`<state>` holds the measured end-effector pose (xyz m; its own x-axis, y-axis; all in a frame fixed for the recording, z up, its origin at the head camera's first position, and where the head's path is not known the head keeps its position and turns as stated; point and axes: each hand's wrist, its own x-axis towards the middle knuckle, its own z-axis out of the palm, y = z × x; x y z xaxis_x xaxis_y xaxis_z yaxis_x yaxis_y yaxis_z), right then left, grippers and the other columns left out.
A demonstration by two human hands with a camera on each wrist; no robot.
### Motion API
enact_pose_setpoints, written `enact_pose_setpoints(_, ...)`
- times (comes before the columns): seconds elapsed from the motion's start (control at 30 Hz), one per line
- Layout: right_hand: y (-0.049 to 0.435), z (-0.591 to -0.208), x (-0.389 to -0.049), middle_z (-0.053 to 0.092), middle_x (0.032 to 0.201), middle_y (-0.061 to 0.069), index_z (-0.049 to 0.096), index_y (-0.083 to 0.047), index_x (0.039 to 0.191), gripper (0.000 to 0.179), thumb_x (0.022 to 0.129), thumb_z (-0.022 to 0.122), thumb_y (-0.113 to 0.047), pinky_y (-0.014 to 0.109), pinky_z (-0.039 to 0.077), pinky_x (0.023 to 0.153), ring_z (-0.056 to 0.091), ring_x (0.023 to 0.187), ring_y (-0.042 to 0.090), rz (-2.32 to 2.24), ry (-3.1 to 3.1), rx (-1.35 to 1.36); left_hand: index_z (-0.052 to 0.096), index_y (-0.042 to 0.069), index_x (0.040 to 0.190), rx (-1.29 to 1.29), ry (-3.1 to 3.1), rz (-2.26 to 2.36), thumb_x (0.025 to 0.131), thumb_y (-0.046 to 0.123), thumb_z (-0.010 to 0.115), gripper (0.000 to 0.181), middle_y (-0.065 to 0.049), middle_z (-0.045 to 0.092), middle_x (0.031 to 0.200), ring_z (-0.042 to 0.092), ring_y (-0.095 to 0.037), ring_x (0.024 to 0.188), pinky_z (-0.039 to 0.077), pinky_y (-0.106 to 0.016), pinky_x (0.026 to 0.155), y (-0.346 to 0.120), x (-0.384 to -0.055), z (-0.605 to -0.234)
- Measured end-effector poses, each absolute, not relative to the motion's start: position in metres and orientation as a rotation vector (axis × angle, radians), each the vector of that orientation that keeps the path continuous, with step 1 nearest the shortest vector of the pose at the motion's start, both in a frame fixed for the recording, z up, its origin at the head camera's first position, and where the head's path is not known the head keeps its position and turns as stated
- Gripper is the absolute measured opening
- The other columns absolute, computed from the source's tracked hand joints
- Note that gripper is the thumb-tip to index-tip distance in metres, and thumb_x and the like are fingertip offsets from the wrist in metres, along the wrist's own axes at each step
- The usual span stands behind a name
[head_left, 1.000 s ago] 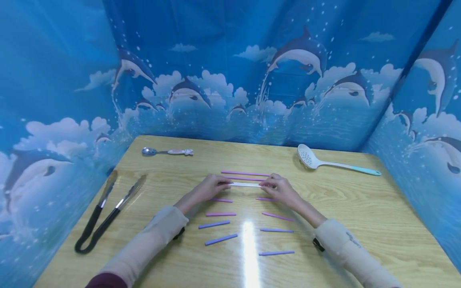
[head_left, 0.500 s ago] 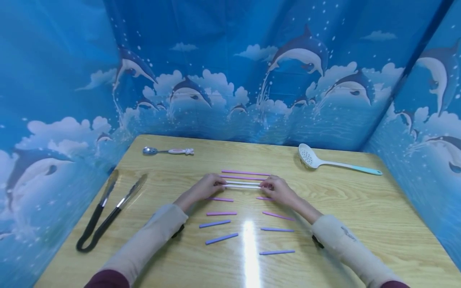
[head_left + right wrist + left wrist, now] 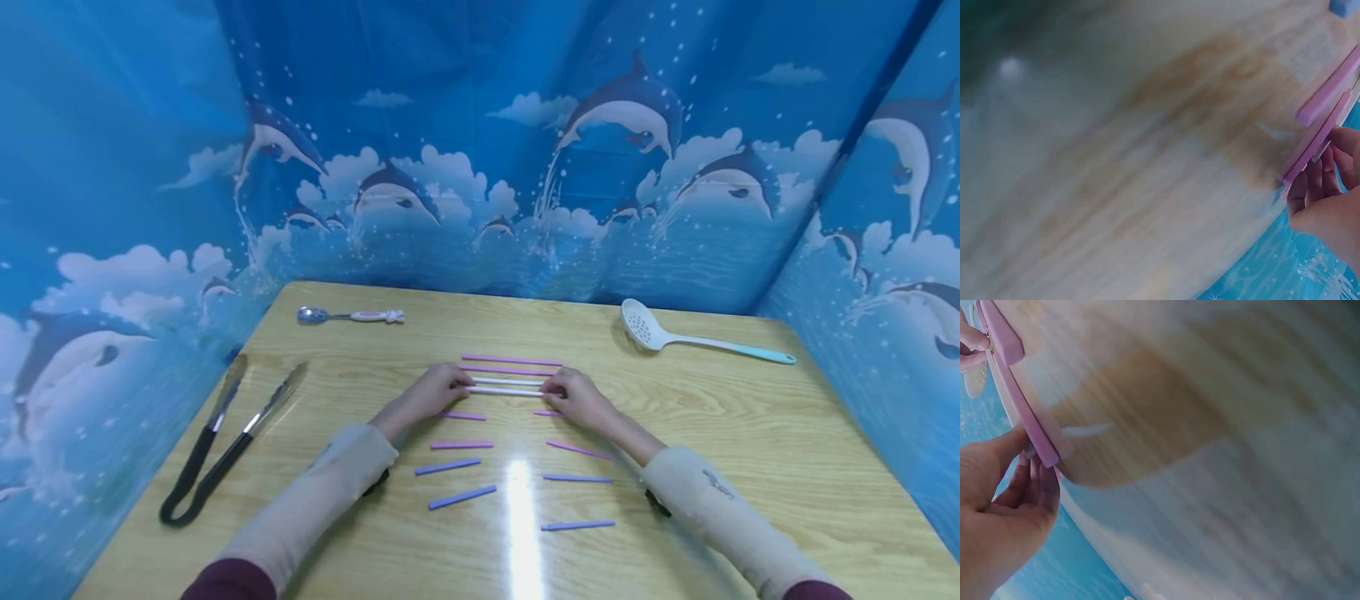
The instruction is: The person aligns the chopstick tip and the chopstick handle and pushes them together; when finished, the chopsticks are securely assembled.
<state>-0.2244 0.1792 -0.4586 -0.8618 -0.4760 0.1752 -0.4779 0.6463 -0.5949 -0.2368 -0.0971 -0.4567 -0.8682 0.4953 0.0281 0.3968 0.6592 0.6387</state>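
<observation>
Mid-table in the head view, two thin white sticks lie one behind the other, side to side. My left hand (image 3: 435, 393) pinches the left end of the nearer white stick (image 3: 506, 392), and my right hand (image 3: 583, 404) pinches its right end. Just behind it is the farther white stick (image 3: 506, 382). Two long pink sticks, the rear one (image 3: 512, 360) and the front one (image 3: 502, 370), lie beyond. Close in front of the fingers are short pink sticks on the left (image 3: 461, 415) and right (image 3: 549, 412). In the left wrist view, a pink stick (image 3: 1029, 422) partly hides the left fingertips.
Nearer me lie more short pink sticks (image 3: 461, 445) and several blue-purple sticks (image 3: 462, 497) in two columns. Black-handled tongs (image 3: 201, 467) rest at the left, a spoon (image 3: 367, 316) at the back left, a white skimmer (image 3: 645, 327) at the back right. A dolphin-print curtain surrounds the wooden table (image 3: 750, 408).
The two white sticks, close together a second ago, now have a gap between them. Both hands have drawn the nearer one slightly toward me.
</observation>
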Motion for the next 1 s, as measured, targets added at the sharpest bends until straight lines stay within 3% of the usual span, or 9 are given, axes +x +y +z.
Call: enact_pose_setpoints(1.0, 0.1862, -0.4528, -0.2231, 0.063, 0.084, 0.006, 0.071, 0.0, 0.093, 0.01, 0.086, 0.067, -0.005, 0.028, 0.05, 0.071, 0.056, 0.078, 0.016, 1.05, -2.89, 0.757, 0.069, 0.0, 0.106, 0.677, 2.717, 0.985, 0.087, 0.003, 0.065, 0.019, -0.012, 0.068, 0.1, 0.063, -0.025, 0.095, 0.051, -0.036, 0.088, -0.0972, -0.2342, -0.4514)
